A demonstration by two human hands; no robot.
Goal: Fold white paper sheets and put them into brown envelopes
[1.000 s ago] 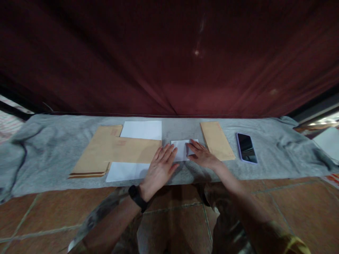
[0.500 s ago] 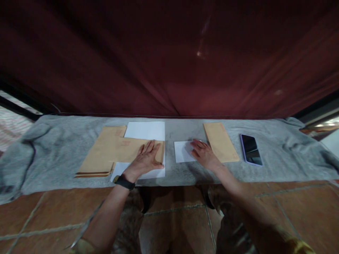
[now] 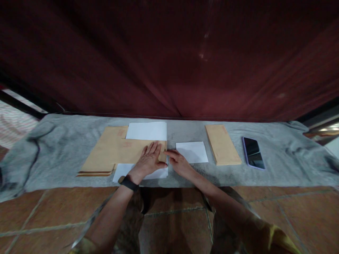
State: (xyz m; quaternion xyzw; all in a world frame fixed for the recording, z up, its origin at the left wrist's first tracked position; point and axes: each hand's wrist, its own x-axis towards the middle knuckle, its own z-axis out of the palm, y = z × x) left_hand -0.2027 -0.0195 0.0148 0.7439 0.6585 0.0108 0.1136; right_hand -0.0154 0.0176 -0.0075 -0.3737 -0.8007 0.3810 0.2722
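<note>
My left hand point(image 3: 150, 160), with a dark band on its wrist, lies flat with spread fingers on a brown envelope point(image 3: 132, 151). That envelope lies crosswise over white sheets of paper point(image 3: 147, 130), and its left part overlaps a stack of brown envelopes point(image 3: 99, 155). At its right end, my right hand point(image 3: 179, 163) touches the edge with an outstretched forefinger; the thumb side is partly hidden. Just right of this hand sits a smaller folded white paper point(image 3: 193, 151).
Farther right, a brown envelope pile point(image 3: 223, 145) lies beside a phone point(image 3: 253, 152) in a purple case. A grey cloth point(image 3: 286, 155) covers the narrow table. Behind it hangs a dark red curtain point(image 3: 169, 70); the floor point(image 3: 174, 229) is tiled.
My right hand has moved left, off the small white paper and over to the right edge of the crosswise envelope. My left hand stays pressed on the envelope. The view has shifted slightly.
</note>
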